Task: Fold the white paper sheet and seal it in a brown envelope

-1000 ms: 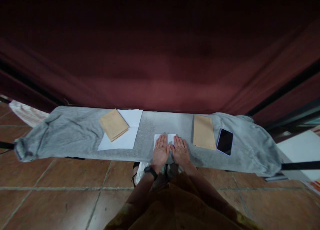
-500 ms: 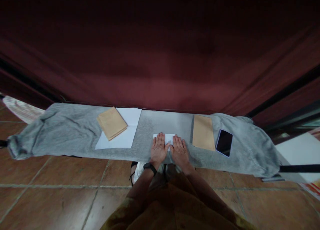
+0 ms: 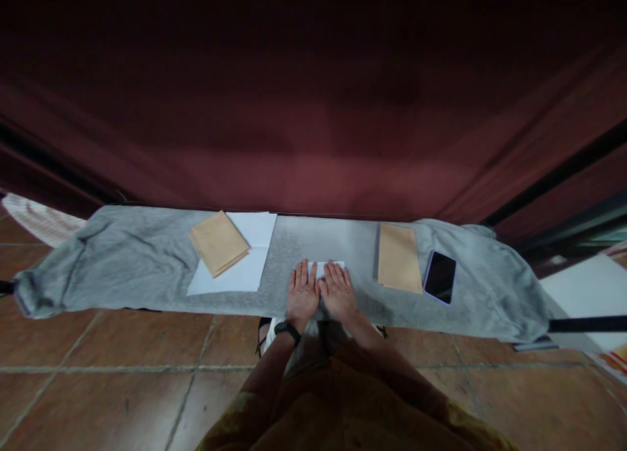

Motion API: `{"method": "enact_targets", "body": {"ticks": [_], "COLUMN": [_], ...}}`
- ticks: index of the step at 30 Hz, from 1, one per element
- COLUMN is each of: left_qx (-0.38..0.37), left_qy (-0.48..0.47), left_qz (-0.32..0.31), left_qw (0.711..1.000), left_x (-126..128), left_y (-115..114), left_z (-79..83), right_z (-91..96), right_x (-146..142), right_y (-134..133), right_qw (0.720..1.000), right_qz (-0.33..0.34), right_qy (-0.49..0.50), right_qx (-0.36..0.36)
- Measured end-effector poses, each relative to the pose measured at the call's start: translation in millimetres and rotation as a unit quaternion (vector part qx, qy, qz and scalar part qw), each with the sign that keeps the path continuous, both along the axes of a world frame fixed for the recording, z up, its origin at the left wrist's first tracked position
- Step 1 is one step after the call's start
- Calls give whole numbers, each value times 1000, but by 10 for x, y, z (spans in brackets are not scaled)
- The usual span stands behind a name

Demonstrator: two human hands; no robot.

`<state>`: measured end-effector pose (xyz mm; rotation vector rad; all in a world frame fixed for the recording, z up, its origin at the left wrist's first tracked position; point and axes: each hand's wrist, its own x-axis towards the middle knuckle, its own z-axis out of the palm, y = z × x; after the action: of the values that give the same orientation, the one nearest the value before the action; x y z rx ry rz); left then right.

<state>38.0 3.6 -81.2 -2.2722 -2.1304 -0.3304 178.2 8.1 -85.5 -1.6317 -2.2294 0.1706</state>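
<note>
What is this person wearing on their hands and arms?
No gloves: the left hand and the right hand are both bare. A black wristband, perhaps a watch, circles the left wrist. The forearms are uncovered. Lower down an olive-brown garment shows, and its sleeves seem to end near the elbows. Rings are too small to tell.

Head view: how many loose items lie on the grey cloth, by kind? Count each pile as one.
White paper: 2 (folded piece under left hand and right hand; flat sheet at left)
Tan envelopes: 2 (left pile on the flat sheet; right envelope)
Phone: 1
Total: 5
</note>
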Motion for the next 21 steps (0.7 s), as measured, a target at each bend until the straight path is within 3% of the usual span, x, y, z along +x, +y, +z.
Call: {"method": "enact_targets", "body": {"ticks": [5,11,21], "left_qx": [-23,-12,-12], "left_qy": [11,1,-4], "left_qz": [0,-8,-152], "left_qw": [1000,1000,988], "left_x": [-3,18,-23], "left_y": [-14,-21,-7], "left_z": [35,29,86], "right_z": [-30,-79,-94], "right_x": [-195,-98,54], "right_y": [56,43,27], "right_qw": [999,1000,999], "right_qz": [21,26,26], "right_qy": [3,1,-8], "right_qx": [-46,0,35]}}
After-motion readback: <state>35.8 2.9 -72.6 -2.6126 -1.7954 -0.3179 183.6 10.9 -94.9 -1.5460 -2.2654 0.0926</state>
